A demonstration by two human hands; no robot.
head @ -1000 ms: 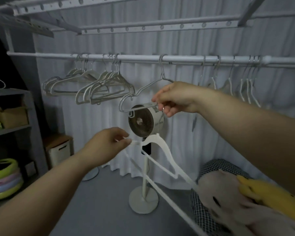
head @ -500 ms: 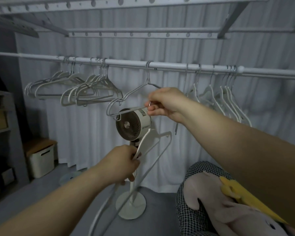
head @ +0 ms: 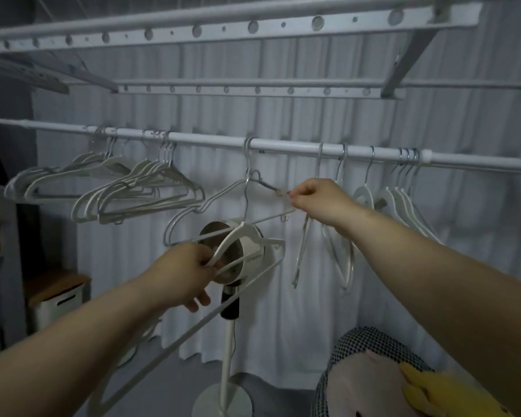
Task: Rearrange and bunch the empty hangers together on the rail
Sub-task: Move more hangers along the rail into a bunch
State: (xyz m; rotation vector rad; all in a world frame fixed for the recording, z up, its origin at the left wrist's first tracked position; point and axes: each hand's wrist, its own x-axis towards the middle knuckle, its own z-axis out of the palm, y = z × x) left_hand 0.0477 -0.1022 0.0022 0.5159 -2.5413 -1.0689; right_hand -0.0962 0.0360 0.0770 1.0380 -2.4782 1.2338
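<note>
A white rail (head: 283, 145) runs across the room. Several empty white hangers (head: 139, 194) are bunched on its left part, and others (head: 403, 194) hang spread out at its right. One lone hanger (head: 223, 194) hangs at the middle; my right hand (head: 319, 203) pinches its right end. My left hand (head: 184, 272) grips a loose white hanger (head: 238, 245) below the rail, its metal hook reaching up towards the rail beside the lone hanger's hook.
A white standing fan (head: 235, 254) stands just behind the held hanger. A curtain (head: 283, 281) hangs behind the rail. A drying rack (head: 223, 28) is overhead. A white bin (head: 57, 299) and shelves are at the left. A checkered bag with a plush toy (head: 373, 383) lies bottom right.
My left hand has lifted the loose hanger from low down up to the rail's middle. My right hand has kept its hold on the lone hanger's end. The view has tilted upward.
</note>
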